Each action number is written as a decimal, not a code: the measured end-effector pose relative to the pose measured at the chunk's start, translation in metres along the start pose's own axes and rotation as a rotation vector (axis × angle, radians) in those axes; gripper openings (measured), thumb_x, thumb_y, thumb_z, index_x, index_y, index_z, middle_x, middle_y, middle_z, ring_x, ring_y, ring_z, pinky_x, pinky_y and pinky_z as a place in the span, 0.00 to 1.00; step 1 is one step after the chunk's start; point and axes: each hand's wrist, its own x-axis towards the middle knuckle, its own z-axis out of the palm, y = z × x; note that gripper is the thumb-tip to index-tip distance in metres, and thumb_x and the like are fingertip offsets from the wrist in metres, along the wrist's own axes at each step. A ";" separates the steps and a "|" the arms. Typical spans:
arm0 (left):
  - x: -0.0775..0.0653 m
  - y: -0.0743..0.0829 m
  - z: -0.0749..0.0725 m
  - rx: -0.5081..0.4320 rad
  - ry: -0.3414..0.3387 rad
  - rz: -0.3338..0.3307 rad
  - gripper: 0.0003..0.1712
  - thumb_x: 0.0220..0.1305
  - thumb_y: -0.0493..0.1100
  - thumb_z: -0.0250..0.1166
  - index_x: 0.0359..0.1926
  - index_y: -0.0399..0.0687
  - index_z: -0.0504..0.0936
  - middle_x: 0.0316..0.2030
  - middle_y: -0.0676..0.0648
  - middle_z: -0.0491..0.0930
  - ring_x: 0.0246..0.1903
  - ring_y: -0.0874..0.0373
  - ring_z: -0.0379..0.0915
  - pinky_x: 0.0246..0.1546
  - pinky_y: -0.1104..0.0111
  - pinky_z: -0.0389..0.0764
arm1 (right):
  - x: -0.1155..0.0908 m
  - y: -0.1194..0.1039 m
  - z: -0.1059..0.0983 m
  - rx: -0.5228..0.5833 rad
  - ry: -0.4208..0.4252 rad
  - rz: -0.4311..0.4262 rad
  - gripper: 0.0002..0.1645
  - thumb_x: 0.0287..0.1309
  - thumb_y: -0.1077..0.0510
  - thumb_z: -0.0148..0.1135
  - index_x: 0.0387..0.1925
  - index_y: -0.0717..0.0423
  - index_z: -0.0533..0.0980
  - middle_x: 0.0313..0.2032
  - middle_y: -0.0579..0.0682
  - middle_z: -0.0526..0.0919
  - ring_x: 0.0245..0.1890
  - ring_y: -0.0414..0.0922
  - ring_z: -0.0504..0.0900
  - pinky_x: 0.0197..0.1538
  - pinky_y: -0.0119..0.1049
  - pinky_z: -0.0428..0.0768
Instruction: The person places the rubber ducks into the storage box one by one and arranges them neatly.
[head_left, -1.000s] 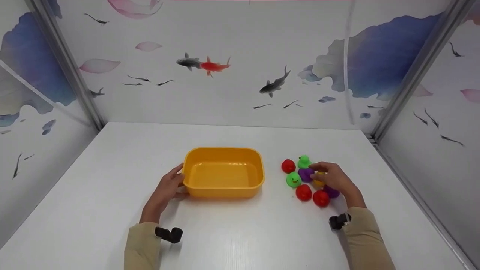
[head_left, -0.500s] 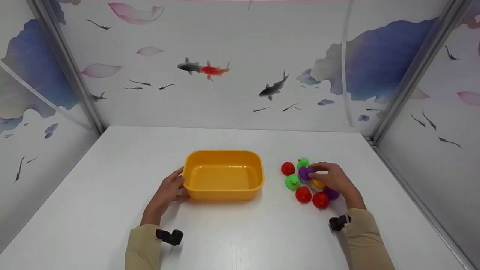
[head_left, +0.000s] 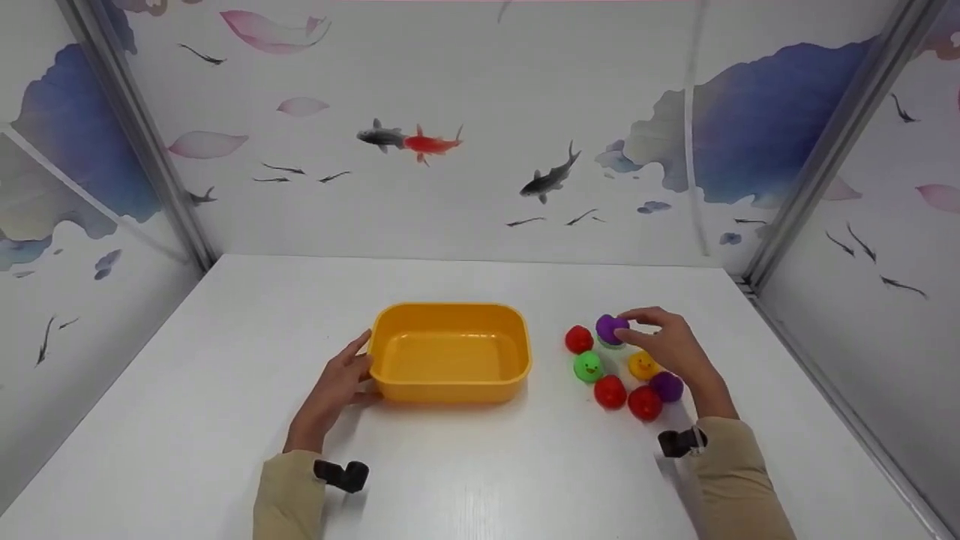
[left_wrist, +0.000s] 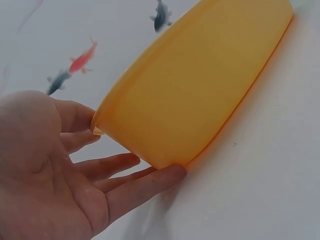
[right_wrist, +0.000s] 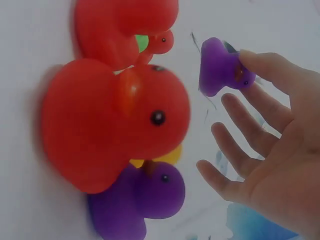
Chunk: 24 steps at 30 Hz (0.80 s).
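Observation:
In the head view my left hand (head_left: 334,386) rests against the left side of a yellow plastic basin (head_left: 450,393). The left wrist view has its spread fingers (left_wrist: 135,192) touching the rim and the lower corner. My right hand (head_left: 666,343) pinches a purple toy duck (head_left: 609,327) between thumb and finger, its other fingers extended in the right wrist view. This duck (right_wrist: 214,67) is held off the table and nearly hides a green duck behind it. Around my hand sit a yellow duck (head_left: 642,365), another purple duck (head_left: 667,387) and another green duck (head_left: 589,367).
Red ducks stand at the back left (head_left: 579,340) and the front (head_left: 645,403) of the group, right of the basin. The white table (head_left: 450,480) has printed panels (head_left: 465,202) along its back and sides. The basin's floor shows bare.
My right hand has taken the purple duck from the middle of the group and raised it, moving slightly away from me. The yellow duck is now more exposed. My left hand stays on the basin.

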 end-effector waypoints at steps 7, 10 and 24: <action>0.001 -0.002 0.002 0.005 0.007 -0.010 0.33 0.77 0.49 0.46 0.79 0.67 0.51 0.69 0.40 0.71 0.56 0.49 0.78 0.57 0.57 0.84 | 0.002 -0.016 0.003 0.017 -0.004 -0.019 0.36 0.61 0.37 0.66 0.64 0.52 0.73 0.68 0.60 0.71 0.71 0.62 0.65 0.72 0.60 0.68; 0.001 -0.004 0.001 0.002 0.006 -0.004 0.34 0.76 0.48 0.47 0.79 0.66 0.51 0.68 0.39 0.72 0.56 0.50 0.79 0.55 0.57 0.85 | 0.008 -0.026 0.006 0.038 -0.009 -0.020 0.35 0.60 0.38 0.67 0.61 0.53 0.73 0.67 0.59 0.72 0.71 0.61 0.66 0.71 0.60 0.69; 0.001 -0.005 -0.001 -0.008 0.003 0.007 0.34 0.76 0.49 0.47 0.79 0.66 0.51 0.69 0.39 0.71 0.58 0.49 0.78 0.57 0.57 0.84 | 0.033 -0.078 0.025 0.159 -0.085 -0.019 0.35 0.56 0.39 0.70 0.58 0.52 0.72 0.61 0.56 0.76 0.58 0.54 0.80 0.67 0.49 0.78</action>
